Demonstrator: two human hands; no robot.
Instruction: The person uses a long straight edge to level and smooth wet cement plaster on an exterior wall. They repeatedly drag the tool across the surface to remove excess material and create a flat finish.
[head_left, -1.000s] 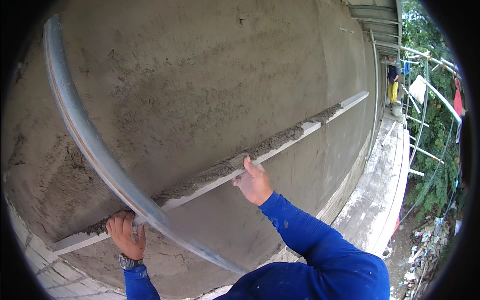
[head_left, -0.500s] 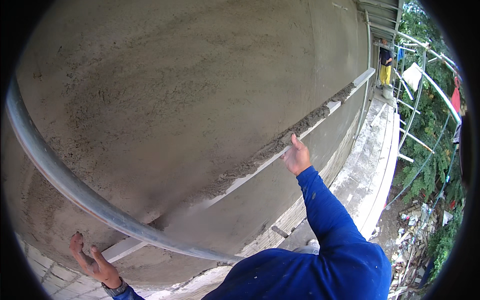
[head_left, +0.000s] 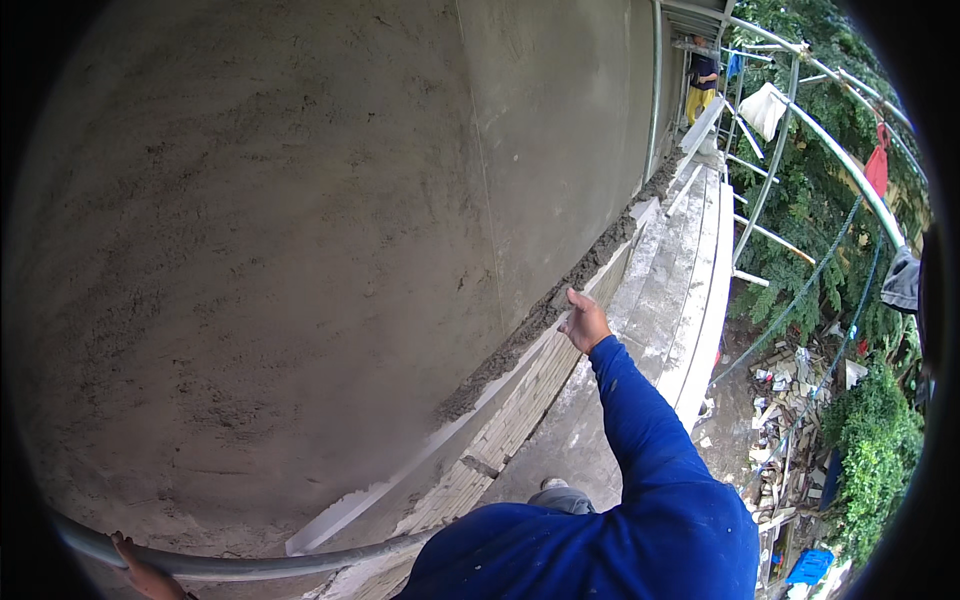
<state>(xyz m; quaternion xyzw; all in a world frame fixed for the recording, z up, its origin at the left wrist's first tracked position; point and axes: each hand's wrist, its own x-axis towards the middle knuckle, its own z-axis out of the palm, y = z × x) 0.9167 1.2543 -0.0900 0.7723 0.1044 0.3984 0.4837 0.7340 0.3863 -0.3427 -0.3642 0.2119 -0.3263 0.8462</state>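
Observation:
A long pale straightedge (head_left: 335, 512) runs diagonally along the plastered wall (head_left: 280, 230), with wet grey mortar (head_left: 520, 345) heaped along its upper side. My right hand (head_left: 587, 325) grips it around its middle, thumb up beside the mortar. At the lower left, my left hand (head_left: 145, 568) is at a curved-looking metal pipe (head_left: 270, 565), fingers hooked on it, partly hidden at the picture's rim.
A narrow plank walkway (head_left: 680, 280) runs along the wall toward a person (head_left: 700, 75) in yellow trousers. Scaffold tubes (head_left: 840, 160) carry a white sack (head_left: 765, 110) and a red cloth (head_left: 877, 160). Beyond the walkway's edge lie trees and rubble (head_left: 775, 410) below.
The view has turned right along the wall and walkway. My left hand has let go of the straightedge, opened, then moved to the pipe. My right hand still holds the straightedge.

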